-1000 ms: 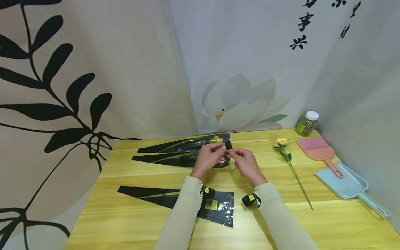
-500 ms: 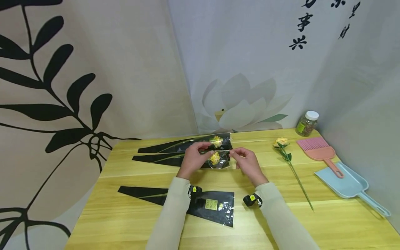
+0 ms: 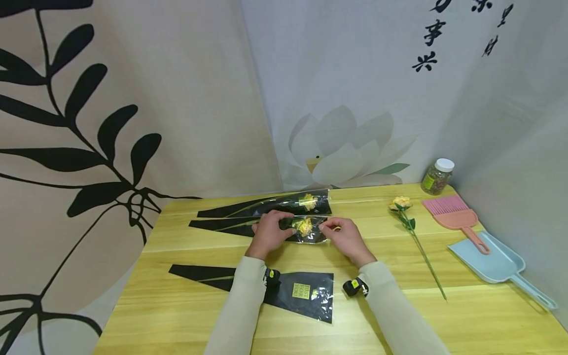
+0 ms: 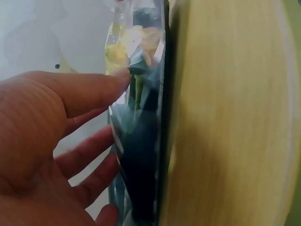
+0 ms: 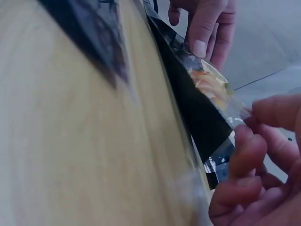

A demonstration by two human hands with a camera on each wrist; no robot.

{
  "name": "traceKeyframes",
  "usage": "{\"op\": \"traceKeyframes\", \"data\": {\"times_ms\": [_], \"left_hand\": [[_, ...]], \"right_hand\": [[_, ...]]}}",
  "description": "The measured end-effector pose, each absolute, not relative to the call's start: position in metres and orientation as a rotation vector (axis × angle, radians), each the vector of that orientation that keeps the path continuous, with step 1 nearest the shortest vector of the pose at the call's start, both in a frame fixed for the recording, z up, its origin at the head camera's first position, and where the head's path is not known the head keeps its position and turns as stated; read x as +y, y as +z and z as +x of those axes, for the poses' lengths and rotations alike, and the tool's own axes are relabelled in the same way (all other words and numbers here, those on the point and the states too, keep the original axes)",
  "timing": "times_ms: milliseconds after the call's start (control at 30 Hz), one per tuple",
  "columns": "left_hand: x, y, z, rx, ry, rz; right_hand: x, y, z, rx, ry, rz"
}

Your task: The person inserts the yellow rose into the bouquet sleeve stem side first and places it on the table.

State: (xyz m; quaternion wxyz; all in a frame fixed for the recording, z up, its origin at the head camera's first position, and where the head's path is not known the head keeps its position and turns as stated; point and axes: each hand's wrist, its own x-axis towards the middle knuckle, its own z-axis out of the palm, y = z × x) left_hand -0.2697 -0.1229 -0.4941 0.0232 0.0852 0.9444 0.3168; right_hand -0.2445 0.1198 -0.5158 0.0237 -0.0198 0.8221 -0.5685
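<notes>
A yellow artificial-looking rose (image 3: 304, 227) lies inside a black flower sleeve (image 3: 213, 224) with a clear front, near the back of the table. My left hand (image 3: 268, 231) is at the sleeve, left of the bloom. In the left wrist view its thumb (image 4: 101, 89) lies on the clear film just below the bloom, with the other fingers loosely spread at the sleeve's edge. My right hand (image 3: 348, 239) pinches the sleeve's clear open end between thumb and fingertips. Seen from the right wrist, the film (image 5: 237, 113) rises slightly from the black backing (image 5: 202, 122).
Behind lies another sleeved yellow rose (image 3: 308, 201). A third black sleeve (image 3: 284, 291) with a printed label lies in front, partly under the left forearm. To the right are a loose yellow rose (image 3: 401, 203), pink brush (image 3: 457, 217), blue dustpan (image 3: 492, 256) and lidded jar (image 3: 437, 176).
My left hand has moved left from the open end, uncovering the bloom, then lowered onto the sleeve. My right hand has stayed at the open end, shifting slightly nearer to me.
</notes>
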Motion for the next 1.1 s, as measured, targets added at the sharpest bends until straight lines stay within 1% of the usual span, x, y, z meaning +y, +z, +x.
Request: {"op": "traceKeyframes", "data": {"times_ms": [333, 533, 833, 1100], "left_hand": [[-0.123, -0.504, -0.269, 2.984, 0.946, 0.170], [-0.124, -0.503, -0.267, 2.988, 0.979, 0.143], [-0.125, -0.495, -0.269, 2.960, 0.998, 0.273], [-0.125, -0.498, -0.267, 2.967, 0.975, 0.291]], "right_hand": [[0.125, -0.514, -0.245, 2.520, -1.807, -0.018], [0.129, -0.513, -0.244, 2.489, -1.814, 0.042], [0.128, -0.510, -0.249, 2.516, -1.795, 0.182], [0.124, -0.514, -0.255, 2.512, -1.858, 0.231]]}}
